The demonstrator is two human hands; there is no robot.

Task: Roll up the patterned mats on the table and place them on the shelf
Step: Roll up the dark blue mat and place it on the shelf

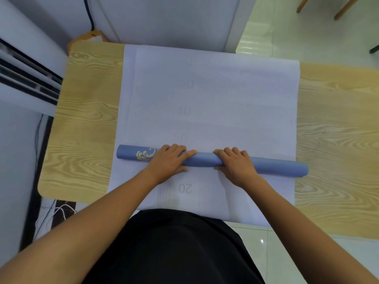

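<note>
A: Well, how was the rolling best done?
B: Evenly; the rolled mat (272,166) was gripped at its middle by the left hand (168,159) and right hand (235,163), fingers curled over it, so equal pressure was called for.
A: And how was it laid?
B: Across the desk (86,119), nearer the front edge, long axis left to right, right end skewed slightly toward that edge.

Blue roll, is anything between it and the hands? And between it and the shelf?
No. The left hand and right hand both grip the roll directly, with nothing between. The shelf is not in view, so the way there cannot be judged.
</note>
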